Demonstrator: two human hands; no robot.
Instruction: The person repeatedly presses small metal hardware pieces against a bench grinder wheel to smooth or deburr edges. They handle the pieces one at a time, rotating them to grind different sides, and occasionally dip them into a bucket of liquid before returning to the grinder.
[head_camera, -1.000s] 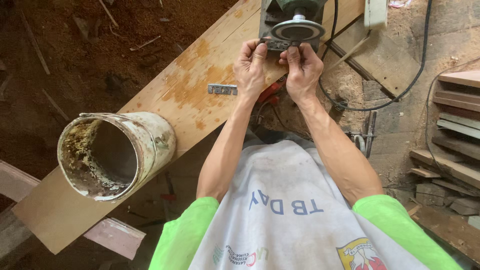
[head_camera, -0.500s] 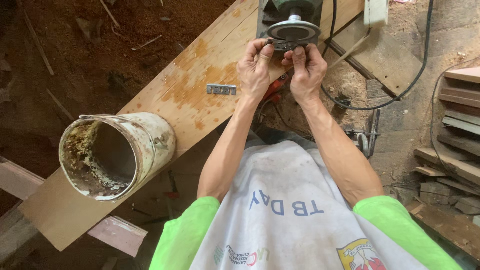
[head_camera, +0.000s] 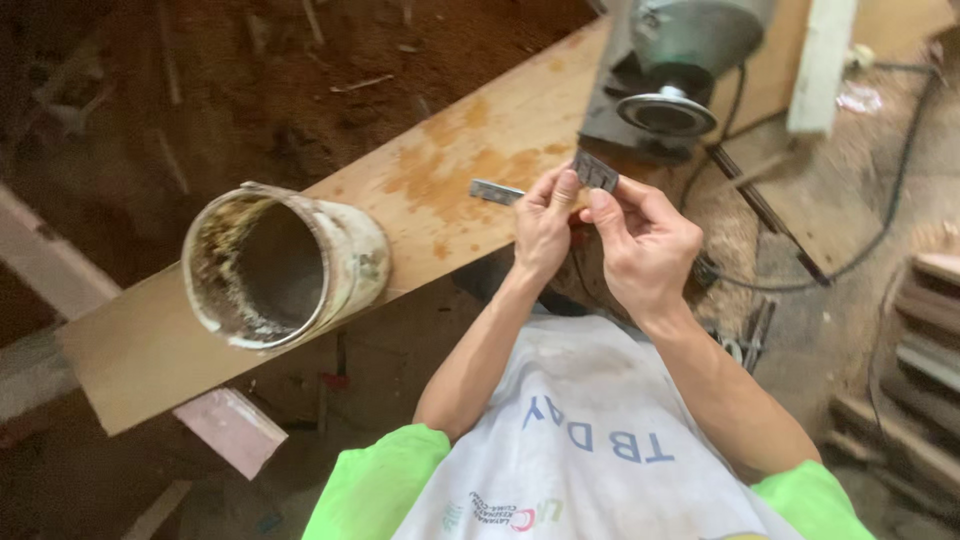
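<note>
My left hand (head_camera: 545, 222) and my right hand (head_camera: 643, 243) meet in front of my chest and pinch a small flat grey metal blade (head_camera: 596, 171) between their fingertips. The blade is lifted off the grinding wheel (head_camera: 666, 112) of a grey bench machine (head_camera: 690, 40), which sits a short way beyond my hands. A second flat metal blade (head_camera: 496, 191) lies on the long wooden board (head_camera: 430, 190), just left of my left hand.
A dirty open can (head_camera: 282, 266) lies on its side on the board at the left. Black cables (head_camera: 870, 230) trail across the sawdust at the right. Stacked wood pieces (head_camera: 925, 360) sit at the right edge. Dark earth lies behind the board.
Both hands have drawn back from the grinding wheel toward my body, carrying the small blade with them. The view has shifted, so the machine sits higher in the frame.
</note>
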